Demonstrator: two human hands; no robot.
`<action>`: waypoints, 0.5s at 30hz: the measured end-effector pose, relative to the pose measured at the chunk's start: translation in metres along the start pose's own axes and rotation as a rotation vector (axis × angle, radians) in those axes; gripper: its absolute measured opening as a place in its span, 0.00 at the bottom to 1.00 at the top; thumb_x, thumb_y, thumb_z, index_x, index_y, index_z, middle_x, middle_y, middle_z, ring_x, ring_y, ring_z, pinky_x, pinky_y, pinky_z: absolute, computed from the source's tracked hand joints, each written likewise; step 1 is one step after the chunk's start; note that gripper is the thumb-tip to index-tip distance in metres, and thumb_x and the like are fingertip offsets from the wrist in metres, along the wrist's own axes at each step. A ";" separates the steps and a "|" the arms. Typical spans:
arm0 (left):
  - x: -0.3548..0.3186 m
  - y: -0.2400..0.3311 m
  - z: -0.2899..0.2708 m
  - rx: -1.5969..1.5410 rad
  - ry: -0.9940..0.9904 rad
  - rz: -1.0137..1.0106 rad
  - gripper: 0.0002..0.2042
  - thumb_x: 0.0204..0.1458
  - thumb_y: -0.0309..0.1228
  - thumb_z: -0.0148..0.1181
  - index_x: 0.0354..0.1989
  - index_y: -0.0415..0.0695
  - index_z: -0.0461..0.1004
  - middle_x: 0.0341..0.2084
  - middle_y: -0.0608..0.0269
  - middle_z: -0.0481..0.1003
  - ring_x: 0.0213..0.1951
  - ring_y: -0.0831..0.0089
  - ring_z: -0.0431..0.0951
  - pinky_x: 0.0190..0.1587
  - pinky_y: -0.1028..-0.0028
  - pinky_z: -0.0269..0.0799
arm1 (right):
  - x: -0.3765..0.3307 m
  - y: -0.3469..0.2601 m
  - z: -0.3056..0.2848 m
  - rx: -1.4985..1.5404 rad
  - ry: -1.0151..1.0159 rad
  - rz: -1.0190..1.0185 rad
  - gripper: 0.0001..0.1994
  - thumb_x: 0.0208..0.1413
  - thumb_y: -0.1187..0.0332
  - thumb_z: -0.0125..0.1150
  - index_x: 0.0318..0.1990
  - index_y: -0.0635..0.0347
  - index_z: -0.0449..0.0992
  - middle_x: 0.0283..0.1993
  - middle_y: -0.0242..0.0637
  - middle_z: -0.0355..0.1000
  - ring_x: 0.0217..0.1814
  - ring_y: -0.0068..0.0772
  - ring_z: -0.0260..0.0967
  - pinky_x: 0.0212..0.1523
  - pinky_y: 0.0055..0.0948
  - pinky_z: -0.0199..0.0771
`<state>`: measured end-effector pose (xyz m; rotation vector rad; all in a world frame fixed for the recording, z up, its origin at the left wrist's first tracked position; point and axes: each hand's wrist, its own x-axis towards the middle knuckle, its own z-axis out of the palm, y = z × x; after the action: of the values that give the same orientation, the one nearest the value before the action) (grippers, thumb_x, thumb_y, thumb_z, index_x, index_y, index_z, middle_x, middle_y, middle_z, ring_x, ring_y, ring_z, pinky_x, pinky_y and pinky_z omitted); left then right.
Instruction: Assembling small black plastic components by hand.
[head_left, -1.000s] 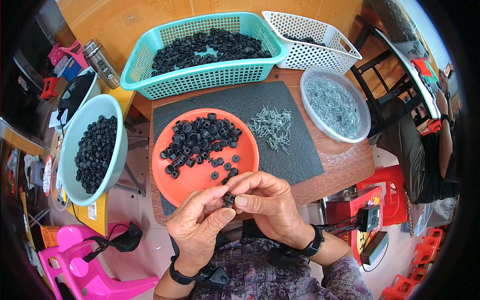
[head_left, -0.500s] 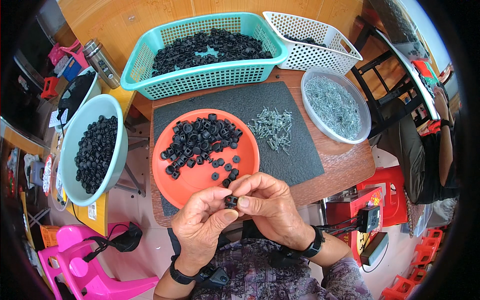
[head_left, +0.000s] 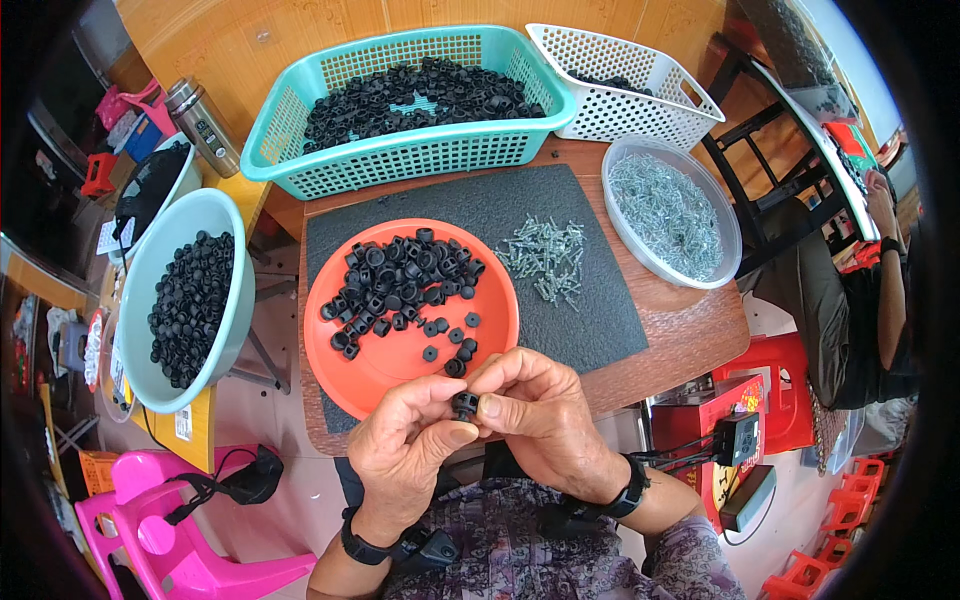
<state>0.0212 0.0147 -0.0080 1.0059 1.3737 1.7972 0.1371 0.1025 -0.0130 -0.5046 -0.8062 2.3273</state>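
Observation:
Pinched between both thumbs and fingers is a small black plastic part (head_left: 464, 403), held over the near rim of an orange-red plate (head_left: 375, 380). My left hand (head_left: 408, 450) grips it from the left, my right hand (head_left: 535, 415) from the right; the fingers partly cover it. On the plate lies a pile of black ring-shaped plastic parts (head_left: 395, 275), with several small black discs (head_left: 430, 353) nearer to me. A heap of silver screws (head_left: 543, 258) lies on the dark mat (head_left: 590, 310) to the plate's right.
A teal basket (head_left: 420, 160) and a white basket (head_left: 640, 118) with black parts stand behind. A clear tub of screws (head_left: 670, 210) is at right, a pale-green basin of black caps (head_left: 190, 310) at left. A person's arm (head_left: 890, 260) shows far right.
The black part has turned a little between my fingers, showing more of its rounded side. Both hands have hardly moved.

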 end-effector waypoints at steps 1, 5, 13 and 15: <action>0.000 0.001 0.000 -0.025 0.001 -0.023 0.15 0.46 0.22 0.63 0.43 0.33 0.69 0.27 0.60 0.75 0.29 0.78 0.75 0.34 0.80 0.73 | 0.000 0.000 0.000 -0.003 -0.002 -0.004 0.06 0.49 0.78 0.60 0.36 0.66 0.73 0.32 0.35 0.73 0.31 0.19 0.69 0.32 0.19 0.72; 0.000 -0.001 -0.001 -0.104 -0.002 -0.056 0.15 0.46 0.23 0.63 0.43 0.33 0.69 0.29 0.57 0.76 0.31 0.76 0.76 0.35 0.79 0.74 | 0.000 0.001 0.000 0.001 0.002 0.004 0.06 0.49 0.78 0.61 0.35 0.66 0.73 0.32 0.35 0.73 0.31 0.19 0.70 0.33 0.19 0.72; 0.005 0.006 0.003 -0.195 0.049 -0.160 0.18 0.42 0.26 0.67 0.39 0.32 0.68 0.25 0.57 0.75 0.24 0.78 0.74 0.24 0.83 0.70 | 0.001 0.002 -0.003 -0.012 -0.019 -0.016 0.06 0.49 0.78 0.61 0.35 0.66 0.73 0.32 0.36 0.73 0.31 0.20 0.70 0.32 0.19 0.73; 0.005 0.006 0.001 -0.207 0.043 -0.182 0.18 0.42 0.25 0.67 0.39 0.31 0.68 0.25 0.56 0.75 0.23 0.77 0.74 0.23 0.83 0.69 | 0.001 0.001 -0.002 -0.009 -0.017 -0.009 0.06 0.49 0.78 0.61 0.35 0.66 0.73 0.32 0.36 0.73 0.31 0.20 0.70 0.32 0.19 0.73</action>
<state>0.0189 0.0182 -0.0014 0.7145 1.2326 1.7893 0.1368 0.1036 -0.0154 -0.4843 -0.8255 2.3239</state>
